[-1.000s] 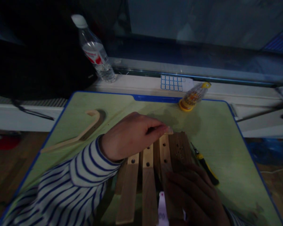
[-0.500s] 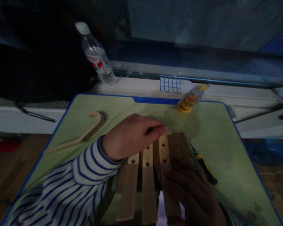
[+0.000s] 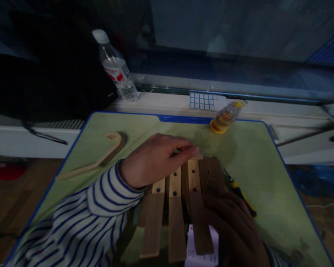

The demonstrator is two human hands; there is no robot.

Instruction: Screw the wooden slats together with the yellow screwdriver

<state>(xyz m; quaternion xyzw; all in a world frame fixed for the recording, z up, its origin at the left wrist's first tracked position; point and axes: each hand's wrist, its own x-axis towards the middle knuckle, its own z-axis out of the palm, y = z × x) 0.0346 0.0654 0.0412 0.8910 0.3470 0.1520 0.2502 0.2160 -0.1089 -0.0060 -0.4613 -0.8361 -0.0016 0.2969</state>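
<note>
My left hand (image 3: 158, 159) had its thumb and fingertip pinched on the far end of a long brown wooden strip (image 3: 198, 218) with a paler upper part and two dark holes, the rightmost of three. My right hand (image 3: 233, 226) lay in shadow along that strip's lower right side, its fingers close together; I couldn't tell whether it gripped anything. Left of that strip lay a matching middle wooden strip (image 3: 176, 226), then a matching left wooden strip (image 3: 153, 226), partly under my left hand. All three lay over a dark brown wooden board (image 3: 217, 167), their near ends jutting past it towards me, above a pale printed paper (image 3: 202, 259). Just right of the board was a black-and-yellow screwdriver (image 3: 241, 193). Off to the left, a pale wooden hook with a curled end (image 3: 78, 170) rested on the pale green, blue-edged tabletop (image 3: 275, 178). Near the far edge stood a clear tapering plastic container with a yellow base (image 3: 225, 118). Beyond, on the white sill (image 3: 167, 102), were a clear plastic bottle with a red-and-white label (image 3: 118, 72) and a blue-gridded white card (image 3: 202, 101).
</note>
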